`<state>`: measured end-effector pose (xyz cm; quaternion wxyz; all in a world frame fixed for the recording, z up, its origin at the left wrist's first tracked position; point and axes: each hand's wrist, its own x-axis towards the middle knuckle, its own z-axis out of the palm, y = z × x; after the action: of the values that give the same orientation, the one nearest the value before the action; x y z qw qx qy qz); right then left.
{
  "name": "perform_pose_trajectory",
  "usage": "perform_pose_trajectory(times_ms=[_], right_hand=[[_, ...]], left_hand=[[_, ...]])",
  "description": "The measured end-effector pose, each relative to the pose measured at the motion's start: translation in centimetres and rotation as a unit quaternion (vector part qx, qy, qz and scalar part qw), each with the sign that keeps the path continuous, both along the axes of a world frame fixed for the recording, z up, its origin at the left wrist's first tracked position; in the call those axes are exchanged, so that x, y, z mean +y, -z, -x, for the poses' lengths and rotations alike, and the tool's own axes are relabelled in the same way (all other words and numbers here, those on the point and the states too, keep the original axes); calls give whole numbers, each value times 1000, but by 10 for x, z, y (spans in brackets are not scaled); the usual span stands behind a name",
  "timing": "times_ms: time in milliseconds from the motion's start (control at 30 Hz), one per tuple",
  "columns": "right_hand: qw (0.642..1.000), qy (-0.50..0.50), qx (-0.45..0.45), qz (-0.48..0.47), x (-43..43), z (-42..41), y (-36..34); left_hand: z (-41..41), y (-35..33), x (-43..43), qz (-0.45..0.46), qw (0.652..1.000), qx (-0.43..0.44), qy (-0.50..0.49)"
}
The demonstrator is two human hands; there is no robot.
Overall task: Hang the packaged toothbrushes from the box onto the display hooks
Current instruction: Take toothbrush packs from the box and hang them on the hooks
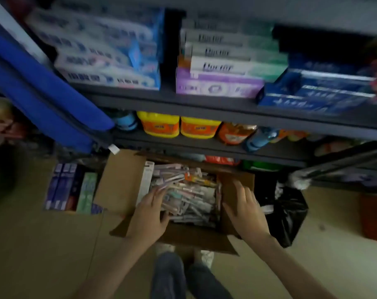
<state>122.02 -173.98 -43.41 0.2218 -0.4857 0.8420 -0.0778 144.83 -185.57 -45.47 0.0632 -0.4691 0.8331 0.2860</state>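
An open cardboard box [118,182] stands on the floor below me, filled with several packaged toothbrushes [191,195] lying in a loose pile. My left hand [150,214] reaches into the box's left side, its fingers on the packages; the blur hides whether they hold one. My right hand [245,208] hovers over the box's right flap with fingers spread and nothing in it. No display hooks show in this view.
Dark shelves [204,104] rise behind the box with toothpaste cartons [226,67] above and yellow tubs [159,126] below. Toothpaste boxes [71,188] lie on the floor to the left. A black plastic bag [286,212] sits right of the box. A blue sloping part [43,93] crosses upper left.
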Motion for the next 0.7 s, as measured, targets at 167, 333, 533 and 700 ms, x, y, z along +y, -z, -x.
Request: perform_pose_trajectory(times_ms=[167,333,533,700], right_hand=[[989,-5,-53,-135,7,-9,131],[971,-9,-107,-213,-24,-22,251],[948,-79,-137,-276,-50,-18,346],[960,-86,-44,-263,-41,-35,364]], left_hand=[[-3,104,-5,-63,995,-74,7],[2,193,-27,-99,989,-100,46],[-8,257,-32,-113,981,-137,83],[-9,269,-23,-118,985,-125,30]])
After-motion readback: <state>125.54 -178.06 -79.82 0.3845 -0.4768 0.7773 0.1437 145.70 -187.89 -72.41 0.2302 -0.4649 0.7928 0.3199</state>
